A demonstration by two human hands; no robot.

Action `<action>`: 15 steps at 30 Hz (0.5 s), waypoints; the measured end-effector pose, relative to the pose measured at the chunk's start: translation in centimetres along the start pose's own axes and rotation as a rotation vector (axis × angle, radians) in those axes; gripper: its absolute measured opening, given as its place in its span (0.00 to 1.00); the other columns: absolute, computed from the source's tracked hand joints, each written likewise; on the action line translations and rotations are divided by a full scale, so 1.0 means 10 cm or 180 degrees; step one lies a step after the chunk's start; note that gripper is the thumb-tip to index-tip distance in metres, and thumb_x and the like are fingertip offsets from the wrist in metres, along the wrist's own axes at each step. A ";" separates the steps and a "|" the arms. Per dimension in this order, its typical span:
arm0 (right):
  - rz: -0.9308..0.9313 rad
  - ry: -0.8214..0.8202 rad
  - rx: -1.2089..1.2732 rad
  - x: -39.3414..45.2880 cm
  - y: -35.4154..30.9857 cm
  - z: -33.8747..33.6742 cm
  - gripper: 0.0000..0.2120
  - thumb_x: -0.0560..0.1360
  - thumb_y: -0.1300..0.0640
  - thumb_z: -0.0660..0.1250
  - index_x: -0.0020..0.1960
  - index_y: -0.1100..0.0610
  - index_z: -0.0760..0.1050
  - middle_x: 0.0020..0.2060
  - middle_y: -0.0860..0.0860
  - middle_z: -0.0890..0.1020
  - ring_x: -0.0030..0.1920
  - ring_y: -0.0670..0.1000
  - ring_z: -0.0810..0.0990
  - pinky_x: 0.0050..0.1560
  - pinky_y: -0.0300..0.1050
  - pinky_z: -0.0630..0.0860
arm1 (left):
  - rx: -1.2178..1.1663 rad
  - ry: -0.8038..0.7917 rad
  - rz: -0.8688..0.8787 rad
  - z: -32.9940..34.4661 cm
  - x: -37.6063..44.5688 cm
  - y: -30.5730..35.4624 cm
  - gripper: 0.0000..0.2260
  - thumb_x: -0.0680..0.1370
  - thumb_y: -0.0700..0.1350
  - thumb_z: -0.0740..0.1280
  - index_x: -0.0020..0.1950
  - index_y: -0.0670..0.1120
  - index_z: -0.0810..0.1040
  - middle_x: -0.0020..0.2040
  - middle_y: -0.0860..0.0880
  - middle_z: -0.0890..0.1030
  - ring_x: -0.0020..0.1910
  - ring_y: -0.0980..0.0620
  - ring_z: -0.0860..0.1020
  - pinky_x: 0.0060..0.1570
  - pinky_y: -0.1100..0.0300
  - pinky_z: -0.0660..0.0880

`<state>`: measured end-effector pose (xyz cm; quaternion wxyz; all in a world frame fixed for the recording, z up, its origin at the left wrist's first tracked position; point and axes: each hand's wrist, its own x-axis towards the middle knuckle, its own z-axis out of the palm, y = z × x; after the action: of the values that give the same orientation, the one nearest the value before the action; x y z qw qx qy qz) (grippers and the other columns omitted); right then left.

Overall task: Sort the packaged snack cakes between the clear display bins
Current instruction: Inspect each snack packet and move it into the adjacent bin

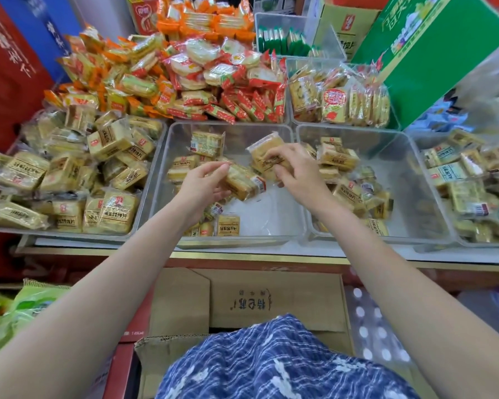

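Transfer step: over the middle clear bin (283, 226), the left hand (203, 187) grips one snack cake pack (242, 184); the right hand (296, 171) pinches another pack (264, 152). Next, probably identify each variety, then release it into the matching bin.

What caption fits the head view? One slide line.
Both hands, left hand and right hand, each grip a snack cake over the middle clear bin.
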<state>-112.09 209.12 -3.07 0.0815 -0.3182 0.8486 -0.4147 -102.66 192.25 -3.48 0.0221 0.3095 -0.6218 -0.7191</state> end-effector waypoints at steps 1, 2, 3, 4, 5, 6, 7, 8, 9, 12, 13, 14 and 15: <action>0.0050 -0.0147 0.0099 0.00 -0.02 0.01 0.10 0.78 0.65 0.61 0.53 0.55 0.78 0.54 0.50 0.70 0.50 0.53 0.77 0.53 0.50 0.78 | 0.0015 0.0024 -0.0023 0.02 -0.01 0.01 0.12 0.80 0.44 0.62 0.63 0.44 0.75 0.55 0.43 0.80 0.48 0.50 0.80 0.43 0.64 0.79; 0.0117 -0.0293 0.0219 -0.02 -0.04 0.01 0.08 0.78 0.63 0.62 0.51 0.55 0.79 0.54 0.49 0.70 0.52 0.54 0.77 0.53 0.47 0.79 | 0.0000 0.0078 -0.0042 0.03 -0.01 0.01 0.13 0.80 0.45 0.63 0.63 0.43 0.75 0.54 0.43 0.80 0.47 0.51 0.79 0.43 0.64 0.79; 0.0197 -0.0424 0.0343 -0.03 -0.05 0.02 0.06 0.78 0.59 0.64 0.50 0.53 0.79 0.55 0.49 0.69 0.54 0.54 0.77 0.54 0.46 0.78 | -0.0040 0.0153 -0.0058 0.03 0.00 0.02 0.12 0.80 0.45 0.63 0.62 0.43 0.75 0.53 0.44 0.80 0.46 0.51 0.79 0.44 0.64 0.79; 0.0266 -0.0501 0.0423 -0.03 -0.05 0.03 0.03 0.77 0.54 0.66 0.49 0.50 0.79 0.57 0.48 0.68 0.56 0.53 0.76 0.57 0.47 0.77 | -0.0092 0.0238 -0.0068 0.04 0.00 0.02 0.12 0.80 0.45 0.64 0.61 0.42 0.76 0.51 0.44 0.81 0.44 0.52 0.80 0.44 0.64 0.79; 0.0300 -0.0524 0.0392 -0.04 -0.04 0.03 0.05 0.75 0.50 0.69 0.50 0.48 0.78 0.58 0.48 0.67 0.59 0.51 0.74 0.60 0.47 0.74 | -0.0126 0.0316 -0.0069 0.03 0.01 0.03 0.11 0.79 0.45 0.64 0.59 0.42 0.76 0.50 0.45 0.81 0.42 0.54 0.80 0.44 0.64 0.79; 0.0313 -0.0557 0.0257 -0.05 -0.04 0.04 0.10 0.72 0.46 0.71 0.51 0.47 0.78 0.60 0.47 0.66 0.61 0.49 0.71 0.62 0.44 0.71 | -0.0150 0.0363 -0.0070 0.04 0.01 0.05 0.10 0.79 0.45 0.64 0.58 0.42 0.76 0.49 0.46 0.81 0.42 0.54 0.80 0.44 0.64 0.79; 0.0277 -0.0597 0.0094 -0.05 -0.03 0.04 0.16 0.69 0.45 0.73 0.54 0.49 0.77 0.61 0.47 0.64 0.62 0.48 0.69 0.62 0.41 0.68 | -0.0173 0.0382 -0.0085 0.05 0.01 0.05 0.09 0.79 0.45 0.64 0.56 0.42 0.76 0.49 0.46 0.81 0.41 0.55 0.81 0.44 0.64 0.79; 0.0173 -0.0635 -0.0076 -0.06 -0.03 0.05 0.21 0.67 0.44 0.75 0.56 0.51 0.76 0.63 0.47 0.63 0.63 0.48 0.68 0.61 0.39 0.68 | -0.0198 0.0373 -0.0120 0.07 0.01 0.06 0.09 0.79 0.45 0.64 0.56 0.42 0.75 0.49 0.46 0.80 0.42 0.55 0.81 0.44 0.64 0.79; 0.0044 -0.0651 -0.0202 -0.06 -0.02 0.05 0.24 0.66 0.44 0.76 0.57 0.53 0.75 0.65 0.49 0.63 0.62 0.48 0.67 0.59 0.36 0.68 | -0.0215 0.0346 -0.0172 0.09 -0.01 0.07 0.10 0.79 0.46 0.64 0.56 0.41 0.75 0.50 0.45 0.80 0.43 0.54 0.81 0.43 0.65 0.79; -0.0153 -0.0435 -0.0277 -0.06 -0.02 0.03 0.19 0.69 0.50 0.75 0.53 0.59 0.77 0.63 0.50 0.65 0.58 0.46 0.67 0.54 0.30 0.64 | -0.0171 0.0116 -0.0215 0.10 -0.03 0.08 0.14 0.80 0.48 0.63 0.59 0.41 0.75 0.51 0.45 0.80 0.44 0.53 0.81 0.41 0.66 0.79; -0.0115 -0.0316 -0.0189 -0.05 -0.02 0.01 0.16 0.70 0.51 0.74 0.50 0.60 0.78 0.60 0.49 0.66 0.56 0.46 0.67 0.55 0.34 0.65 | -0.0135 -0.0058 -0.0193 0.08 -0.04 0.08 0.14 0.80 0.50 0.63 0.60 0.42 0.75 0.52 0.45 0.80 0.46 0.53 0.81 0.43 0.66 0.79; -0.0020 -0.0231 -0.0060 -0.04 0.00 0.00 0.13 0.71 0.51 0.73 0.48 0.60 0.78 0.58 0.48 0.67 0.56 0.47 0.69 0.56 0.38 0.68 | -0.0078 -0.0274 -0.0151 0.05 -0.04 0.08 0.15 0.79 0.51 0.63 0.61 0.44 0.74 0.54 0.46 0.80 0.49 0.52 0.80 0.46 0.65 0.78; 0.0100 -0.0193 0.0110 -0.03 0.02 -0.02 0.10 0.72 0.52 0.72 0.45 0.59 0.78 0.56 0.48 0.68 0.55 0.48 0.70 0.55 0.43 0.71 | -0.0006 -0.0478 -0.0086 0.02 -0.04 0.08 0.14 0.78 0.51 0.64 0.61 0.47 0.74 0.55 0.47 0.79 0.53 0.51 0.79 0.51 0.62 0.77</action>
<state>-112.04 209.51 -3.10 0.1192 -0.3158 0.8433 -0.4181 -102.69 192.43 -2.61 -0.0340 0.2630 -0.6167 -0.7411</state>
